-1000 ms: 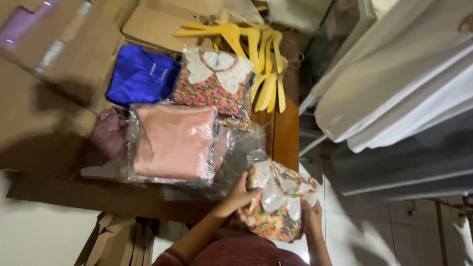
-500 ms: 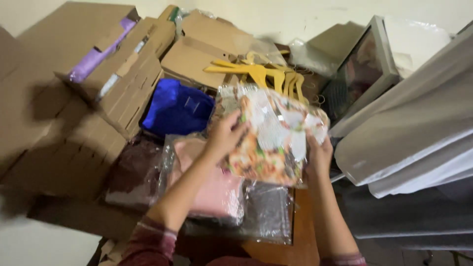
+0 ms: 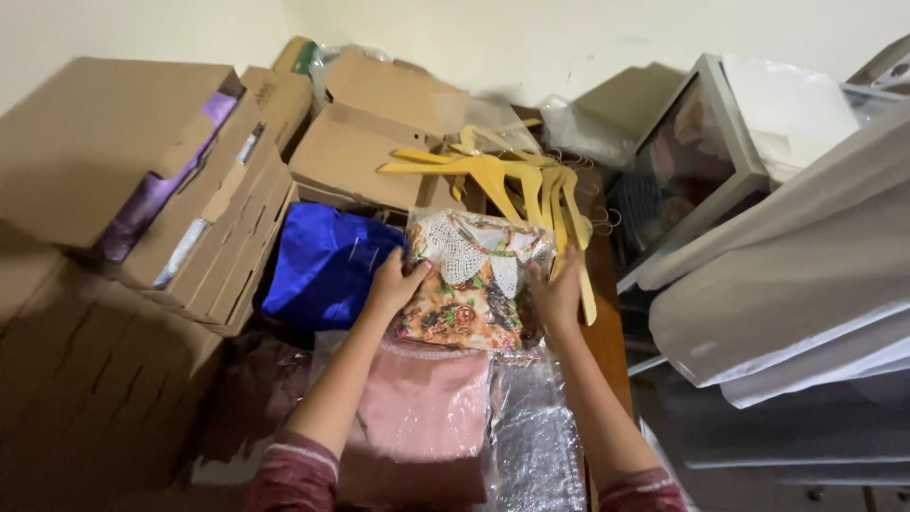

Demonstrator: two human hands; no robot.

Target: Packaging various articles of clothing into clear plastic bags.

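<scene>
My left hand [image 3: 392,282] and my right hand [image 3: 556,295] grip the two sides of a clear-bagged floral garment [image 3: 471,283] with a white lace collar. The packet lies flat on top of other packed clothes on the table. A blue packed garment [image 3: 323,265] is just left of it, touching my left hand. A pink packed garment [image 3: 423,413] in plastic lies in front of it, between my forearms. Yellow hangers [image 3: 507,176] lie right behind the packet.
Stacked cardboard boxes [image 3: 190,190] fill the left and back. A dark maroon packed garment [image 3: 251,393] sits at the lower left. Empty clear plastic [image 3: 536,441] lies by my right forearm. White and grey cloth [image 3: 787,284] hangs at the right, beside a framed panel [image 3: 687,161].
Both hands carried the floral packet from near my body up and forward, then lowered it onto the pile beside the blue garment. The camera tilted up towards the boxes.
</scene>
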